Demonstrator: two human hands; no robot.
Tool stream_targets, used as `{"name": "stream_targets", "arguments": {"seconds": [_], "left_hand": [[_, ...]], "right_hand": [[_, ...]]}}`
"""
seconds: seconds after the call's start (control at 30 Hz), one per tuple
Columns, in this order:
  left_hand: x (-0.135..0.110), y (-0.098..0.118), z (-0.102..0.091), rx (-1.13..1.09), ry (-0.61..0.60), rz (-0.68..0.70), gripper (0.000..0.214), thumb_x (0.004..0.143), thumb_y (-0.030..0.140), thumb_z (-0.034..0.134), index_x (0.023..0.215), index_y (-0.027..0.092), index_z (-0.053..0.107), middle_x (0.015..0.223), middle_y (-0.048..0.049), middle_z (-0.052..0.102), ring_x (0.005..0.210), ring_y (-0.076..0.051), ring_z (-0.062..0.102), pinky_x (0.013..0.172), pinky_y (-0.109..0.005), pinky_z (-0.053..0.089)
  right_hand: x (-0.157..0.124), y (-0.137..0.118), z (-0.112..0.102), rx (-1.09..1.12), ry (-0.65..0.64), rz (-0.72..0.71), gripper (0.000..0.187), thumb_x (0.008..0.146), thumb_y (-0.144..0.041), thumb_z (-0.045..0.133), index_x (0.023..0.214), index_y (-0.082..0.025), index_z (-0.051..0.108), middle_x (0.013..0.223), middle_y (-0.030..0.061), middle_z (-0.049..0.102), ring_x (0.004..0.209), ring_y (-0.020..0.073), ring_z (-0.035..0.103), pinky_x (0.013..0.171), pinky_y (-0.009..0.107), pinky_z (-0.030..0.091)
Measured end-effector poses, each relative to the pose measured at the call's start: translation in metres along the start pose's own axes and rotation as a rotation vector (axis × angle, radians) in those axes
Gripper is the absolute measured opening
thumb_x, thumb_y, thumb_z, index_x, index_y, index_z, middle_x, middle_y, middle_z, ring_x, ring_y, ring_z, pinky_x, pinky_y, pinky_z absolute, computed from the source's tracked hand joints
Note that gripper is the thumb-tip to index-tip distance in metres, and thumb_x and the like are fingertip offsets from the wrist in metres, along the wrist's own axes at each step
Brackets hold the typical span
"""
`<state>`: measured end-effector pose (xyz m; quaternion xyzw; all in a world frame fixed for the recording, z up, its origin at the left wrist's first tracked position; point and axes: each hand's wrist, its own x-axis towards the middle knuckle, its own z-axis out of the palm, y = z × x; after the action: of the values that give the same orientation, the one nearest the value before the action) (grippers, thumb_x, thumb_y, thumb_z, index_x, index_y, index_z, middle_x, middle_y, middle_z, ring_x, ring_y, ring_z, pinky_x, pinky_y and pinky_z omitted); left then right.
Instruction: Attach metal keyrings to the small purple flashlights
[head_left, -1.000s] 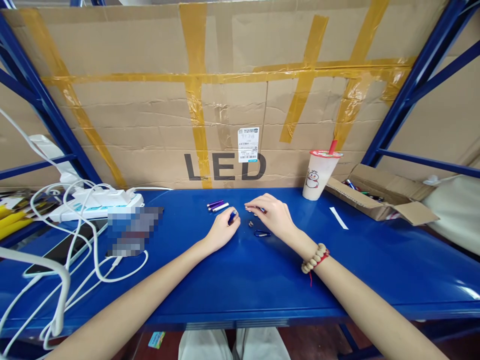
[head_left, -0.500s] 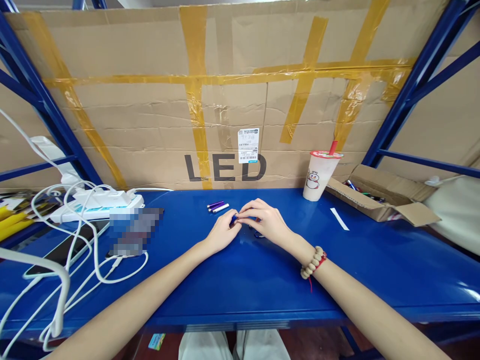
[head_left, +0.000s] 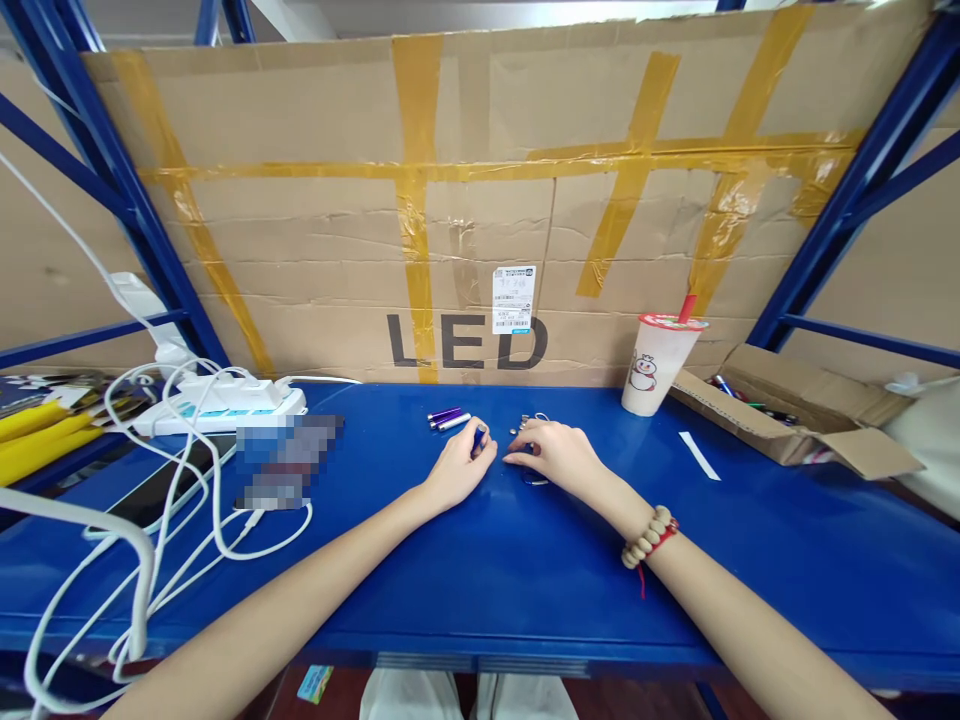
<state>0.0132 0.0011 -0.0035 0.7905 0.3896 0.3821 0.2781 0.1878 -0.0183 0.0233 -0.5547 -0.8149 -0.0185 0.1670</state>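
My left hand (head_left: 456,470) is closed round a small blue tube (head_left: 478,437); one end sticks up between thumb and fingers. My right hand (head_left: 559,452) hovers low over the blue tabletop (head_left: 480,570), thumb and fingers curved and apart, with nothing visible between them. Under and behind its fingers lie small metallic pieces (head_left: 523,424) and thin loops of cord (head_left: 536,482), partly covered by the hand. Beyond my left hand, purple tubes (head_left: 444,413) lie beside a silver-white tube (head_left: 454,423).
Charging cables (head_left: 191,480), a power strip (head_left: 217,402) and phones (head_left: 161,485) crowd the left side. To the right stand a drink cup (head_left: 660,365) and an open cardboard box (head_left: 795,405), near a white paper strip (head_left: 699,456). A large carton (head_left: 337,240) closes off the back.
My hands have come apart: the right has moved away to the right from the blue tube, while the left keeps hold of it. The camera view has shifted slightly.
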Motion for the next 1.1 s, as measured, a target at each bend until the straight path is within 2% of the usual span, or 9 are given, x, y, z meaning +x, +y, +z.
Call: {"name": "stream_targets", "arguments": {"seconds": [0.17, 0.37, 0.6, 0.77, 0.97, 1.1], "left_hand": [[-0.002, -0.001, 0.001, -0.005, 0.007, -0.029, 0.009, 0.082, 0.028, 0.041, 0.078, 0.021, 0.035, 0.069, 0.0048, 0.047, 0.058, -0.010, 0.043, 0.061, -0.023, 0.036], [-0.003, -0.003, 0.001, 0.042, -0.025, -0.042, 0.007, 0.081, 0.027, 0.042, 0.081, 0.022, 0.036, 0.067, 0.0054, 0.047, 0.054, -0.010, 0.041, 0.059, -0.023, 0.036], [-0.002, -0.004, 0.001, 0.045, -0.030, -0.052, 0.005, 0.081, 0.024, 0.039, 0.085, 0.022, 0.036, 0.072, 0.0048, 0.050, 0.055, -0.010, 0.042, 0.060, -0.023, 0.036], [-0.001, -0.009, 0.003, 0.024, 0.035, -0.093, 0.009, 0.083, 0.028, 0.039, 0.087, 0.023, 0.033, 0.079, 0.0027, 0.052, 0.061, -0.011, 0.046, 0.066, -0.025, 0.038], [-0.001, -0.008, 0.002, 0.015, 0.001, -0.089, 0.009, 0.085, 0.031, 0.036, 0.089, 0.023, 0.034, 0.084, 0.0020, 0.052, 0.065, -0.012, 0.047, 0.068, -0.026, 0.038], [-0.002, -0.003, -0.002, -0.025, 0.038, -0.112, 0.015, 0.087, 0.037, 0.033, 0.088, 0.022, 0.038, 0.083, 0.0007, 0.052, 0.073, -0.014, 0.049, 0.070, -0.027, 0.037]], "right_hand": [[0.001, -0.001, 0.001, 0.049, -0.029, 0.019, 0.015, 0.079, -0.037, 0.058, 0.079, -0.027, 0.069, 0.080, -0.0013, 0.069, 0.074, 0.0151, 0.061, 0.053, 0.022, 0.035], [0.003, 0.000, 0.003, 0.078, -0.040, 0.052, 0.016, 0.080, -0.035, 0.055, 0.083, -0.028, 0.069, 0.081, -0.0003, 0.069, 0.070, 0.0142, 0.061, 0.053, 0.022, 0.037], [0.004, -0.002, 0.002, 0.055, -0.036, 0.040, 0.015, 0.082, -0.032, 0.055, 0.082, -0.027, 0.069, 0.084, -0.0019, 0.068, 0.076, 0.0141, 0.061, 0.055, 0.022, 0.036], [0.003, -0.005, 0.000, 0.069, 0.071, -0.045, 0.019, 0.086, -0.030, 0.049, 0.088, -0.027, 0.068, 0.090, -0.0009, 0.067, 0.083, 0.0143, 0.062, 0.058, 0.021, 0.039], [0.002, -0.006, 0.000, 0.161, 0.279, -0.066, 0.021, 0.087, -0.031, 0.047, 0.090, -0.026, 0.067, 0.092, -0.0006, 0.067, 0.081, 0.0121, 0.062, 0.061, 0.020, 0.042], [0.003, -0.004, 0.003, 0.185, 0.326, -0.096, 0.022, 0.088, -0.030, 0.046, 0.093, -0.027, 0.067, 0.093, -0.0006, 0.067, 0.082, 0.0115, 0.062, 0.062, 0.019, 0.043]]}}
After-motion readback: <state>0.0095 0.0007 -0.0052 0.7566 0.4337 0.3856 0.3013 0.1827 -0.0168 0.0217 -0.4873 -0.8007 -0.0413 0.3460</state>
